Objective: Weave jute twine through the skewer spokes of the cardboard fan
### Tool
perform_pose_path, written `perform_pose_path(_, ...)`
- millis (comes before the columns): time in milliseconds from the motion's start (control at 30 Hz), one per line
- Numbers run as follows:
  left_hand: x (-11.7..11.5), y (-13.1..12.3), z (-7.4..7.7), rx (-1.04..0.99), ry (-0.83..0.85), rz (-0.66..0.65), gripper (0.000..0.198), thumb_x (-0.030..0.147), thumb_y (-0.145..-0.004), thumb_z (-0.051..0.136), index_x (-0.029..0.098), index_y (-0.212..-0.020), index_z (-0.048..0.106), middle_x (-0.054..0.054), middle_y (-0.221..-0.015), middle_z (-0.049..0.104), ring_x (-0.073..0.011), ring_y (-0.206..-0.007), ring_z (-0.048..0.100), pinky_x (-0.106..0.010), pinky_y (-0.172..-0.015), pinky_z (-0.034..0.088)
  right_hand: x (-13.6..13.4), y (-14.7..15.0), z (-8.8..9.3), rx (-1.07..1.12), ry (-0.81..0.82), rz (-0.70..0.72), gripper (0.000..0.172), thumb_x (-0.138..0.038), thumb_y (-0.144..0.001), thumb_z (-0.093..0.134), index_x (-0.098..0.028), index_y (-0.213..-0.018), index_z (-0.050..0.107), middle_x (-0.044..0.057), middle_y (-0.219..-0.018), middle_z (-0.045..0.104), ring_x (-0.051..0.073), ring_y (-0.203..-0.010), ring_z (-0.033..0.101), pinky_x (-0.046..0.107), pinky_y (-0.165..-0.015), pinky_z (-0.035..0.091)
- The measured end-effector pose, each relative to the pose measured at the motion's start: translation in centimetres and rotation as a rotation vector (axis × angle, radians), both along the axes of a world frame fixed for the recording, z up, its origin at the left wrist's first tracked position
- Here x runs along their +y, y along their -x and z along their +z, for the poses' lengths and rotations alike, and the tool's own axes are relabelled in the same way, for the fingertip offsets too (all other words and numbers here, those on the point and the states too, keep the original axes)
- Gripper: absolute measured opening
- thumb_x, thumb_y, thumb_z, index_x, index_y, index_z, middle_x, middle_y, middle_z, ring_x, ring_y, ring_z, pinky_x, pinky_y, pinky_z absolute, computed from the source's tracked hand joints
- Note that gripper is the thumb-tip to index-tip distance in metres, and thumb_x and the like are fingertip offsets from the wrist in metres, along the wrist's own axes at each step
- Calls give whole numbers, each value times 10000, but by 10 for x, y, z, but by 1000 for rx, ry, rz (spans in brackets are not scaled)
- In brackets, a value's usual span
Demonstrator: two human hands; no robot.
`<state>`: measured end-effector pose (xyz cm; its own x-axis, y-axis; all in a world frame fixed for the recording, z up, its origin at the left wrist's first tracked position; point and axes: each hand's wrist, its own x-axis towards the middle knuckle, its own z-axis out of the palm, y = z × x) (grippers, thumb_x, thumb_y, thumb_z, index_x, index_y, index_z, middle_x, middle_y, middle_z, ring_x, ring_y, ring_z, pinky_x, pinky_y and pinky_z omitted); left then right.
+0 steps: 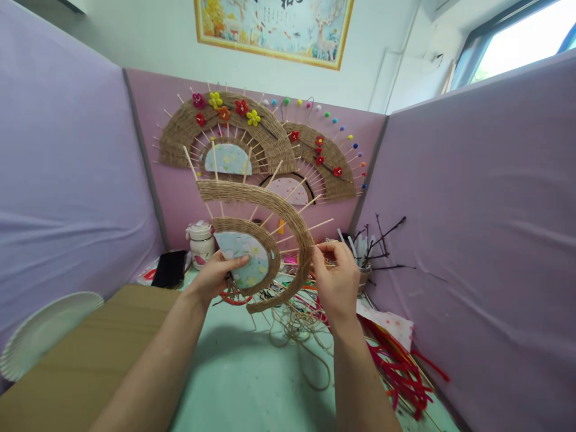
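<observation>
Above the table, my left hand (220,273) grips a half-round woven fan frame by its pale blue floral centre panel (256,259), thumb on the front. Thin wooden sticks fan out from this panel through an inner band and a wider outer band (270,198) of brown jute twine. At the outer band's right edge, my right hand (337,273) is closed in a pinch on the twine, its fingertips touching the weave. Loose twine (301,327) lies in loops on the table below the fan.
Two finished-looking woven fans (180,135) with felt flowers hang on the pink back panel. A lidded white cup (200,243), a black phone (170,268) and cardboard (121,327) are at left. Red fuzzy stems (405,375) and a pot of dark twigs (363,277) are at right.
</observation>
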<state>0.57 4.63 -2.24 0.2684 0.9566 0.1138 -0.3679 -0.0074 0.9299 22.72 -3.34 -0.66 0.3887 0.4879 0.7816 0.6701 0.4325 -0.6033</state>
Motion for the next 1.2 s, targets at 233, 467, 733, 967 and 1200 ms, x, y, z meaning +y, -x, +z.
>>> perform_pose_path(233,-3,-2,2,-8,-1,24,412,242,-499,926,109,-849,756,-145,-848,783,-333,-788,750,-365,-672,629,2,4,-1,58,20,41,181,-369,-853,647,-199,-911,621,31,-842,614,182,-752,561,318,-712,457)
perform_pose_path(467,-8,-5,8,-15,32,69,358,177,-513,902,123,-820,727,-119,-817,781,-320,-801,751,-363,-693,631,0,3,1,158,-46,77,98,-295,-879,565,-206,-855,597,30,-840,616,180,-782,585,314,-723,470)
perform_pose_path(733,-4,-2,10,-67,72,113,338,152,-585,851,126,-891,711,-95,-834,780,-298,-797,753,-355,-697,637,-6,-21,5,388,142,376,193,-378,-810,663,-187,-822,639,-2,-708,639,144,-640,575,253,-598,458)
perform_pose_path(967,2,1,6,-86,93,75,300,150,-647,807,117,-930,714,-105,-849,777,-292,-798,755,-356,-727,636,-7,-39,3,371,124,270,225,-410,-778,700,-185,-783,681,-3,-686,649,144,-613,557,248,-559,426)
perform_pose_path(1200,4,4,5,-76,123,66,224,101,-652,774,96,-868,716,-112,-771,770,-277,-695,751,-355,-676,638,-6,-47,2,376,82,205,203,-394,-760,719,-193,-771,689,-10,-666,636,138,-591,539,251,-545,407)
